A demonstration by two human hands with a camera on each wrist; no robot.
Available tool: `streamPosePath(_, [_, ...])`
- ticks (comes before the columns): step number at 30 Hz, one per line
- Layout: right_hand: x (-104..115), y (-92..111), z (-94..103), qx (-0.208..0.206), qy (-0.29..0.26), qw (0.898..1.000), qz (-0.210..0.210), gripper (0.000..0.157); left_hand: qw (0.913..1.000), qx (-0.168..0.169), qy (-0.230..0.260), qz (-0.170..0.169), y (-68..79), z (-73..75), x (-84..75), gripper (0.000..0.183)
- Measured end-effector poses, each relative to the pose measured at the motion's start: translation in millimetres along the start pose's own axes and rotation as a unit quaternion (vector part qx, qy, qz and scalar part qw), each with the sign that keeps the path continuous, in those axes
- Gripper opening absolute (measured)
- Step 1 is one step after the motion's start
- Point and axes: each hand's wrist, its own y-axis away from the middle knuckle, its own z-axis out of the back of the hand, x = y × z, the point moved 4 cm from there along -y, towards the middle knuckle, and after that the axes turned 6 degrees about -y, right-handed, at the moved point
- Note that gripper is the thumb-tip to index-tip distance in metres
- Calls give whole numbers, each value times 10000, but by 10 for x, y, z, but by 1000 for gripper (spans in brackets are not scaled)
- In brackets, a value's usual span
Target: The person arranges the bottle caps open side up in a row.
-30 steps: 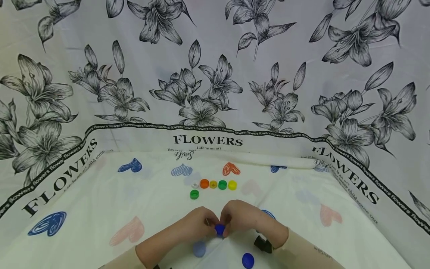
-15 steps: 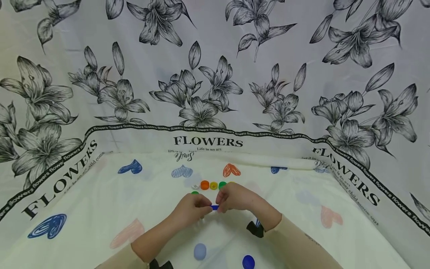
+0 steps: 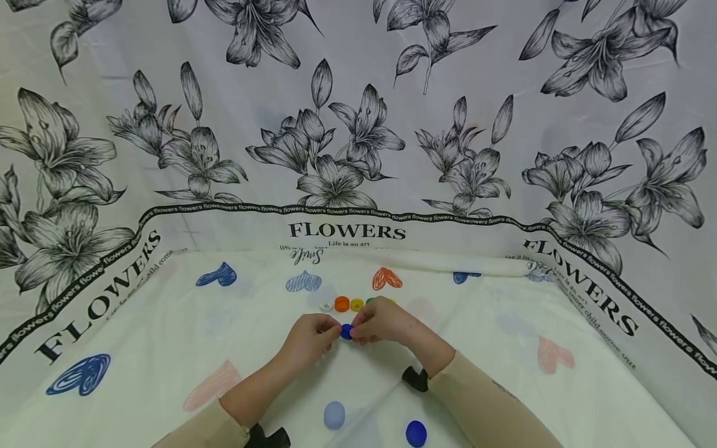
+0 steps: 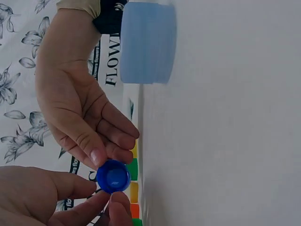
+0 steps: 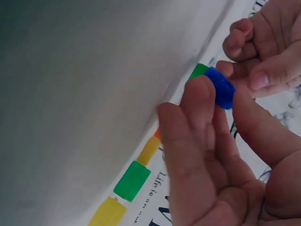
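Note:
A blue bottle cap [image 3: 346,331] is up between the fingertips of both hands. My left hand [image 3: 310,339] pinches its left edge; the left wrist view shows the hollow side of the blue cap [image 4: 113,176]. From the other side my right hand [image 3: 386,322] pinches it, with thumb and fingers around the blue cap [image 5: 221,89] in the right wrist view. Just behind the hands runs a row of caps: a pale one [image 3: 327,306], an orange one [image 3: 342,303] and a yellow one [image 3: 356,305]. The green cap [image 5: 132,181] and brighter yellow cap [image 5: 108,213] are partly covered in the head view.
The white cloth [image 3: 269,398] is printed with hearts. A dark blue round spot [image 3: 416,434] and a paler blue one [image 3: 334,415] lie near the front. Black straps are around both wrists. A flower-printed curtain [image 3: 347,137] rises behind and along the sides.
Both hands have moved away from the body with the blue cap, up to the row. The left hand now covers the nearer green cap, and the cap has turned between the fingers.

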Motion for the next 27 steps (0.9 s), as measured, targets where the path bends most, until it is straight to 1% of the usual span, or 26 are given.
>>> streamPosePath(5, [-29,-33,-6,-146,34,9999,-15,8,9998,148,-117,102,37,-8,-38,17])
streamPosePath(9, [-66,-58,-3,-244,-148,9995,-106,7,9994,275,-170,96,66,-21,-76,23])
streamPosePath(11, [-79,-62,4,-254,-296,9991,-174,10,9994,294,-185,49,71,-27,-89,26])
streamPosePath(14, [-84,-59,9,-186,-447,9986,-233,18,9993,294,-219,-51,70,-37,-92,29])
streamPosePath(16, [-80,-52,14,-112,-522,9983,-244,24,9993,263,-242,-99,69,-42,-92,27])
streamPosePath(19, [-76,-51,18,-22,-431,9989,-200,33,9993,155,-305,-156,70,-47,-89,22])
streamPosePath(22, [-73,-50,14,111,-356,9993,-76,42,9987,15,-484,-181,73,-39,-96,17])
streamPosePath(27, [-62,-17,1,346,-449,9984,-37,50,9963,-40,-832,-191,90,-20,-128,20])
